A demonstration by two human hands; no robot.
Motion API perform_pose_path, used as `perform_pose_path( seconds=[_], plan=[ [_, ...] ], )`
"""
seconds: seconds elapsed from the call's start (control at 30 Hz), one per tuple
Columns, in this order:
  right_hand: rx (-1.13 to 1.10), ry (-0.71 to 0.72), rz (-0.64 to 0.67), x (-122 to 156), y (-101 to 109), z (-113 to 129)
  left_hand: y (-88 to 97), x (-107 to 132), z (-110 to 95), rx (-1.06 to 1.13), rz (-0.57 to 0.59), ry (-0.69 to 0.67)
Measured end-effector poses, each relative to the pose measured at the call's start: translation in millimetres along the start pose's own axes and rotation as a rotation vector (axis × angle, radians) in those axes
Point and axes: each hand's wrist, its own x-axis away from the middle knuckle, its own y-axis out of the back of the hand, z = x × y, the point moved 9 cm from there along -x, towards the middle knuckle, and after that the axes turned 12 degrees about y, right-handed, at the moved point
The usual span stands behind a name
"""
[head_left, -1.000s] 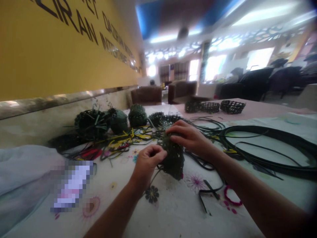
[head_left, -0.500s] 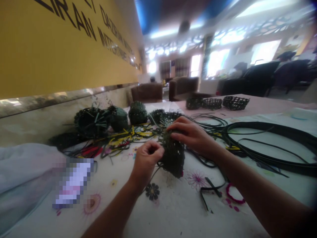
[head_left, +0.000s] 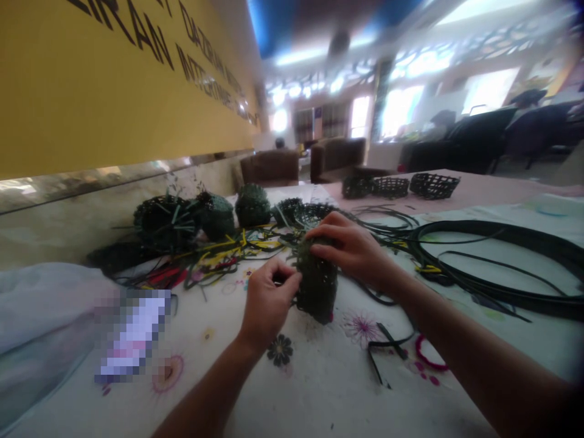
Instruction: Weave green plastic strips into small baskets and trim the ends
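Observation:
A dark green woven basket (head_left: pixel 318 286) is held tilted above the flowered tablecloth, with a small red spot near its lower end. My right hand (head_left: pixel 344 246) grips its upper part, fingers curled over the edge. At the basket's left side, my left hand (head_left: pixel 271 292) is closed in a pinch, thumb against forefinger. Whatever those fingertips hold, perhaps a thin strip or the weave itself, is too dark and small to make out.
Several woven baskets (head_left: pixel 253 205) stand along the back left, and more (head_left: pixel 434 186) sit on the pink cloth. Yellow and green strip scraps (head_left: pixel 228 252) lie behind my hands. A large coil of dark strips (head_left: pixel 561 258) lies at right. A plastic bag (head_left: pixel 50 322) is at left.
The basket has turned slightly and sits a little higher and further left in view. Both hands keep nearly the same hold.

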Motion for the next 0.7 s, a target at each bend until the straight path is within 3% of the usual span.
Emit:
perform_pose_path(
  seconds=[0.17, 0.43, 0.7],
  plan=[
    [0.031, 0.008, -0.012, 1.4, -1.3, 3.4, 0.2, 0.8, -0.6, -0.043, -0.008, 0.008],
    [0.090, 0.045, -0.025, 3.0, -4.8, 13.2, -5.9, 0.6, 8.5, 0.020, 0.059, 0.133],
    [0.104, 0.020, -0.028, 3.4, -2.0, 9.1, -1.7, -9.6, 14.7, 0.129, 0.124, 0.122]
  ],
)
